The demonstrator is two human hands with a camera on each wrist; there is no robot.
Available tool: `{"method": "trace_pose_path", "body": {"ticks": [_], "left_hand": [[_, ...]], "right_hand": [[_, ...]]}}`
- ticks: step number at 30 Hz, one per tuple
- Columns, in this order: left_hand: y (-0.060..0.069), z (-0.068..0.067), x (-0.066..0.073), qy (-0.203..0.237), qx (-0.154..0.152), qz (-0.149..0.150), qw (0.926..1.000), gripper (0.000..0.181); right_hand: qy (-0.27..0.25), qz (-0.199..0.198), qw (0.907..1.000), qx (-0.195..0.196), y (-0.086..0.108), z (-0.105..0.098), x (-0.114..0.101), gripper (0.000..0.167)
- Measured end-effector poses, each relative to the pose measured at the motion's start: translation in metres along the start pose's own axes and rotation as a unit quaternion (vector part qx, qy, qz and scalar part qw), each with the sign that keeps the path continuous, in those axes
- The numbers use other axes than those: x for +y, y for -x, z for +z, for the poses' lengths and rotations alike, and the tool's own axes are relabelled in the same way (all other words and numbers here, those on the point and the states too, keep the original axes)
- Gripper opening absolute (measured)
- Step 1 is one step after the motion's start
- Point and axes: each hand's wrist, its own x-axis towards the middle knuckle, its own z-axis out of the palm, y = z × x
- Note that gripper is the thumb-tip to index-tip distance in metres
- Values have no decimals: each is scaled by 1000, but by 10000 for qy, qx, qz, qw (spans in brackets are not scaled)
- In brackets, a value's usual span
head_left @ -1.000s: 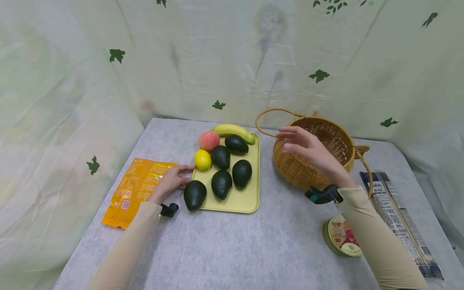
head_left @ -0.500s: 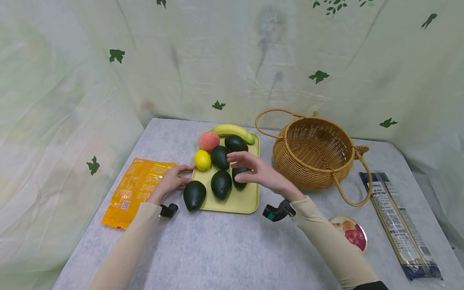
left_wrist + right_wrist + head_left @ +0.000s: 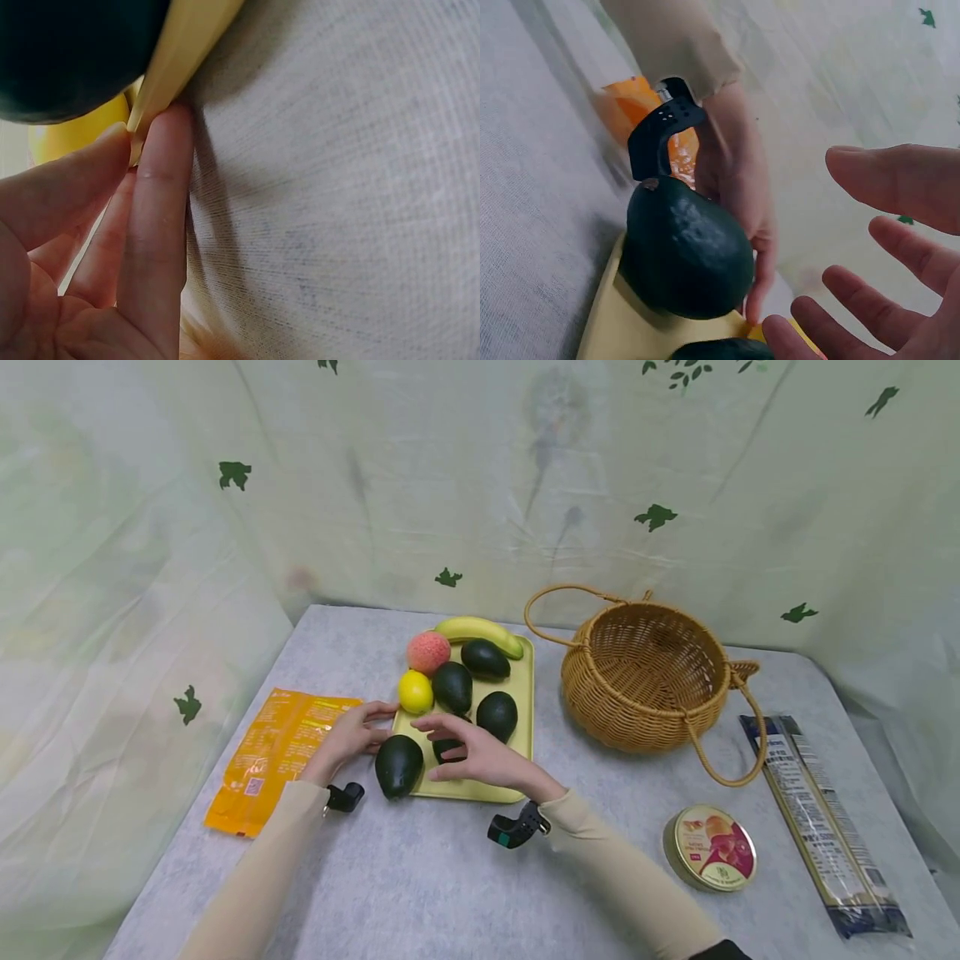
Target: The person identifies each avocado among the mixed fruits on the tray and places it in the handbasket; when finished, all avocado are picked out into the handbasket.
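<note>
Left hand (image 3: 348,737) pinching the left rim of the yellow tray (image 3: 526,685) on the table (image 3: 450,885); right hand (image 3: 480,754), empty, fingers apart, above the tray near the corner avocado (image 3: 399,766).

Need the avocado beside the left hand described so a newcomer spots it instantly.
Find the yellow tray, left of the wicker basket. At the tray's near left corner, beside the left hand, sits a dark green avocado. Unlike the other four avocados, it juts past the tray's edge in the head view.
</note>
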Motion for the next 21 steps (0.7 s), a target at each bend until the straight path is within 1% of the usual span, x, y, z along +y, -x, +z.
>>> {"method": "trace_pose_path", "body": {"ticks": [5, 9, 15, 17, 21], "left_hand": [[0, 0, 0, 8, -5, -34, 10000, 48], [1, 1, 0, 28, -6, -28, 10000, 48], [3, 0, 1, -113, -15, 10, 9999, 48], [2, -1, 1, -134, -12, -20, 9999, 48], [2, 0, 1, -156, -35, -26, 9999, 49]], "right_hand": [[446, -9, 9989, 134, -8, 13, 2, 66], [900, -59, 9958, 163, -14, 21, 5, 67], [1731, -193, 9845, 224, -22, 32, 9, 67], [1908, -135, 9812, 258, -24, 35, 8, 67], [1967, 149, 9797, 349, -27, 41, 8, 66]]}}
